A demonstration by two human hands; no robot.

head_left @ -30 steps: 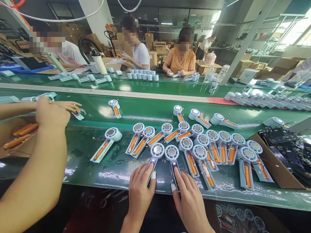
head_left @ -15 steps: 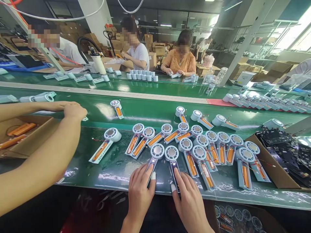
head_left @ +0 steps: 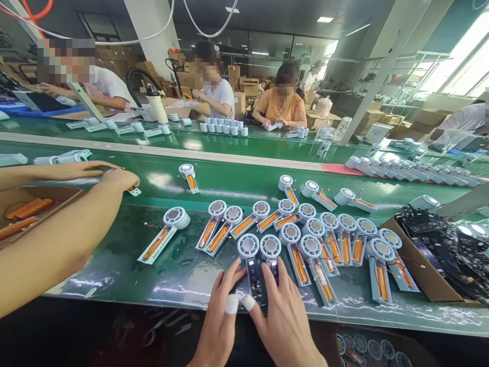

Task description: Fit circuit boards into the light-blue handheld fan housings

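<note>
Left hand [head_left: 220,307]: curving open by left fan [head_left: 248,245].
Right hand [head_left: 285,305]: touching right fan [head_left: 270,246]; can't tell if gripping.
Both fans: sitting close, so one push might cause bumping.

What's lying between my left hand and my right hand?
In the head view, the dark handle of a fan lies between your left hand and right hand.

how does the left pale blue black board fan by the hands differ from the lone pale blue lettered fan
The black board fan shows dark circuitry; the lettered fan, an orange insert. The black board fan's handle points nearly downward in view; the lettered fan's slants down and left. Both have round pale blue heads.
</note>
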